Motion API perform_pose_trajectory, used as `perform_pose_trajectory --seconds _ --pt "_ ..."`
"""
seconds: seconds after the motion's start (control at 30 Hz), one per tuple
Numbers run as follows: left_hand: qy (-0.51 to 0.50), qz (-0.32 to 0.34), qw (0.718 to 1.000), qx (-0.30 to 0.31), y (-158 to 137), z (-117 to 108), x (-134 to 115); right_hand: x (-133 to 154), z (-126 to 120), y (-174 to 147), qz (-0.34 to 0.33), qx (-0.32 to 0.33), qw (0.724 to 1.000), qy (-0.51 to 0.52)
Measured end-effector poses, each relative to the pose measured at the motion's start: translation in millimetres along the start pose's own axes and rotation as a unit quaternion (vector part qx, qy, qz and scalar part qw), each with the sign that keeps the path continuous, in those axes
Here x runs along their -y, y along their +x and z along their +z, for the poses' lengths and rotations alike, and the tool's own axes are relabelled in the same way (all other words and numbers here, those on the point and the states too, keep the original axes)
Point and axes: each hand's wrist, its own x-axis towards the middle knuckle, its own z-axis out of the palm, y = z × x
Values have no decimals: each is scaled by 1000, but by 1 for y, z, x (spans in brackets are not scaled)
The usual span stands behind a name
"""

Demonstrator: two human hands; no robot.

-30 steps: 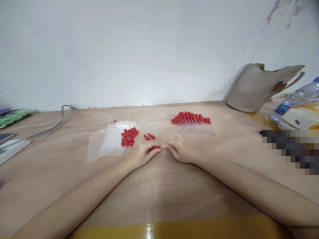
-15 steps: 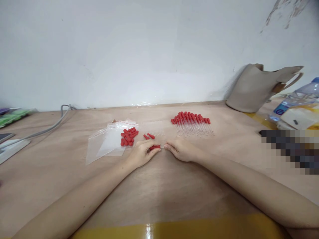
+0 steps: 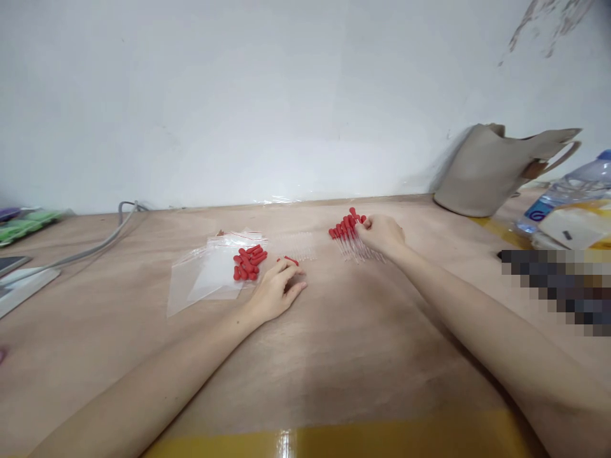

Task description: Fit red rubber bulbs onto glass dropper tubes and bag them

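My right hand (image 3: 382, 234) is over the row of glass droppers with red rubber bulbs (image 3: 344, 226), its fingers pinched on a dropper whose red end shows by the fingertips. Part of the row lies hidden behind this hand. My left hand (image 3: 279, 289) rests low over the table with its fingers apart and nothing held. Just beyond its fingertips are loose red rubber bulbs (image 3: 291, 261), partly covered by the hand. A pile of red rubber bulbs (image 3: 248, 262) sits to its left on clear plastic bags. Thin clear glass tubes (image 3: 300, 247) lie between the pile and the droppers.
Clear zip bags (image 3: 191, 280) lie flat at left, near a grey cable (image 3: 102, 242). At right stand a beige bag (image 3: 477, 172) and a water bottle (image 3: 573, 184), with a blurred-out dark object (image 3: 554, 286) in front. A white wall (image 3: 286, 114) bounds the back.
My right hand has moved right and away from me, from the left hand to the dropper row, carrying the dropper. My left hand has let go and its fingers have opened.
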Motion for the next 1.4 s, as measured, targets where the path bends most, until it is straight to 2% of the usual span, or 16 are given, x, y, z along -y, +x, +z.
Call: perform_pose_trajectory --seconds 0.13,0.27,0.63,1.03,1.2,1.3,1.4 --pt "1 5 1000 7 0 0 1 -5 23 2 -7 -1 1000 -21" --pt "6 12 1000 10 1 1 2 -4 34 -1 -32 5 999 -20" --pt "15 16 1000 12 1 2 4 17 46 -2 -41 22 997 -66" --pt "11 18 1000 11 1 2 3 8 43 -4 -37 -10 994 -103" --pt "15 16 1000 10 1 3 4 23 46 -14 -92 -34 992 -76" --pt "14 15 1000 10 2 3 4 34 51 -20 -129 -25 989 -73" --pt "11 16 1000 11 2 2 3 41 54 -22 -137 -5 987 -89"
